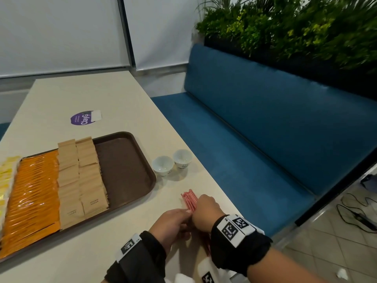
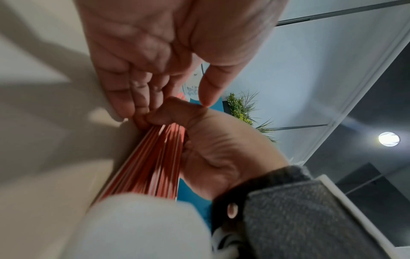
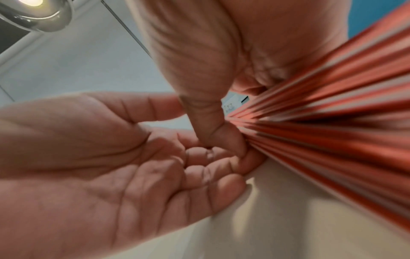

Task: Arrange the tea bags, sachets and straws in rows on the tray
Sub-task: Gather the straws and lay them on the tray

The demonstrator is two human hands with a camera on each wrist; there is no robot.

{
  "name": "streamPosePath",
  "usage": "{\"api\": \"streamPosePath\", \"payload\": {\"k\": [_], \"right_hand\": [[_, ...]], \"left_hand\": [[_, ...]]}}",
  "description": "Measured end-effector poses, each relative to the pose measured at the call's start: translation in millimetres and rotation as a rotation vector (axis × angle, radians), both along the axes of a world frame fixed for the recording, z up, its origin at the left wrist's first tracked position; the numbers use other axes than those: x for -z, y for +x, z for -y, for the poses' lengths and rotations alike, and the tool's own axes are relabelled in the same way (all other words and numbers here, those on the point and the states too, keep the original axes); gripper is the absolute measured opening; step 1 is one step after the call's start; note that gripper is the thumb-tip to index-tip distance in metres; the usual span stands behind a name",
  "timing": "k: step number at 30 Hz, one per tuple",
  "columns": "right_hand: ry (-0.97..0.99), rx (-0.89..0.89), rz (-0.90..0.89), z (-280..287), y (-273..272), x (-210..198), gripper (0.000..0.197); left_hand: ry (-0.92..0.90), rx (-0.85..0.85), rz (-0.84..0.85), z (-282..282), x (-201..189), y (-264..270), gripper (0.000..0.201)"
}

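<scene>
Closely, at the fingers: your right hand (image 1: 207,211) curls round a bundle of red-and-white straws (image 1: 189,199), thumb (image 3: 204,115) pressed down against the bundle's side. Your left hand (image 1: 171,223) lies alongside, palm turned toward the right, fingers (image 3: 199,168) loosely bent with their tips touching the straws and the right thumb; whether they grip any straw cannot be told. Both wrists wear black bands with printed marker squares.

- Straws: lower centre of the head view, lying on the table (image 1: 114,94) near its right edge, well apart from the tray.
- Tray (image 1: 126,172): brown, left of centre. Its right part shows bare brown; left of that stand two rows of tan brown-sugar sachets (image 1: 81,176), then a row of orange sachets (image 1: 34,193), then yellow packets (image 1: 6,172) at the frame's left edge.
- Two small white cups (image 1: 172,164): side by side on the table, just right of the tray, above the straws.
- Purple round sticker (image 1: 82,118): on the table, above the tray.
- Table surface: pale cream, running toward the upper left.
- Blue bench (image 1: 265,119): right of the table, seat and back padded.
- Green plants (image 1: 295,27): upper right, behind the bench back.
- White blinds (image 1: 61,33): upper left.
- Tiled floor with black cables (image 1: 355,213): lower right.
</scene>
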State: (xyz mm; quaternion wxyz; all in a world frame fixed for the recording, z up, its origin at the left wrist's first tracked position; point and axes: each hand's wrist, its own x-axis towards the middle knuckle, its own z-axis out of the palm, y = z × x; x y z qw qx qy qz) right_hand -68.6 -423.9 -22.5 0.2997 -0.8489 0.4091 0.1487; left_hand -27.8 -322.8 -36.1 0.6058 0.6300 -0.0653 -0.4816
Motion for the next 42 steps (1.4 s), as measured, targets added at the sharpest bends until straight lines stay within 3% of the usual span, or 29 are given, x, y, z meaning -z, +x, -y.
{"api": "streamPosePath", "payload": {"k": [13, 19, 28, 42], "right_hand": [[0.034, -0.155, 0.0, 15, 1, -3, 0.037], [-0.2, -0.23, -0.007, 2, 5, 6, 0.027], [-0.236, -0.278, -0.005, 3, 15, 7, 0.02], [-0.268, -0.348, -0.015, 1, 20, 6, 0.019]], "left_hand": [[-0.013, 0.062, -0.028, 6, 11, 19, 0.018], [0.114, 0.139, 0.087, 0, 4, 34, 0.024], [0.085, 0.068, 0.006, -9, 4, 38, 0.032], [0.053, -0.014, -0.006, -23, 6, 43, 0.02]]}}
